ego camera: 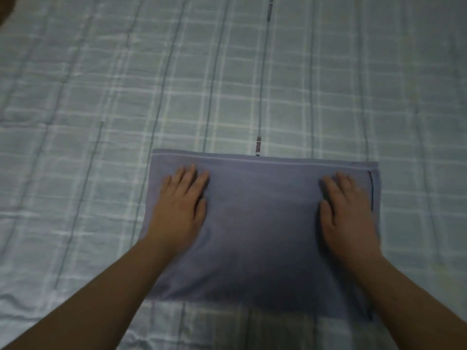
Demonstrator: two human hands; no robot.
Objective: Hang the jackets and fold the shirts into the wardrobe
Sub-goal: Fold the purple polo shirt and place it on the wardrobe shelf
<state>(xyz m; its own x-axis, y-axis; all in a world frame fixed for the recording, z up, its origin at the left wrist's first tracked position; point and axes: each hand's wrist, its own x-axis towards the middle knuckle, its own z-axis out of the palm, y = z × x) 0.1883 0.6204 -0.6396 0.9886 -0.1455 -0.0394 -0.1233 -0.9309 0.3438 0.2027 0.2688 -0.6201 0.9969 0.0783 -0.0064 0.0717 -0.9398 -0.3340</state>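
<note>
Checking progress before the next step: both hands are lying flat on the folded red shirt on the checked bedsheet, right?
Not quite: the head view shows a blue-grey folded shirt, not red. The left hand and right hand do lie flat on it, on the pale green checked bedsheet.

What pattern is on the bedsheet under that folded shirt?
The pale green cotton bedsheet has a plaid pattern of white and darker grey-green lines, clearest in the head view.

We see a bed (101, 97) covered by a pale green checked sheet (328, 84) with thin dark stripes running away from us. A folded blue-grey shirt (262, 223) lies flat on it, near its front edge.
</note>
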